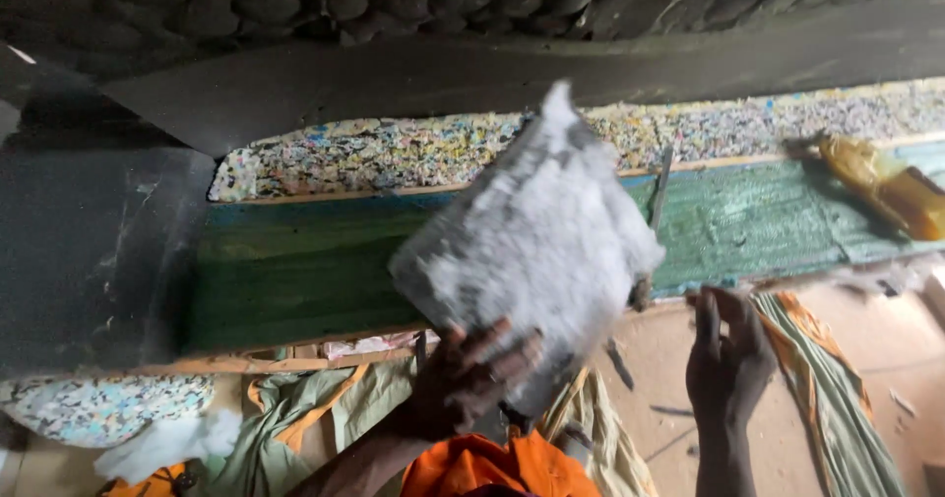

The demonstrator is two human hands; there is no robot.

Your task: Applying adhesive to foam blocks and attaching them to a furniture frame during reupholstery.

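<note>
My left hand [471, 377] grips the lower edge of a white, fluffy slab of stuffing [536, 241] and holds it up, tilted, in front of a green wooden board [295, 271]. My right hand [726, 354] is raised to the right of the slab, fingers loosely apart, holding nothing, close to the board's front edge. The slab hides part of the board and of the speckled foam [394, 153] behind it.
A dark panel [89, 251] stands at left. An orange-yellow plastic bag [891, 187] lies on the board at far right. Green and orange cloth [827, 389] lies on the floor, with more white stuffing [167, 443] at lower left. A thin stick [658, 192] leans on the board.
</note>
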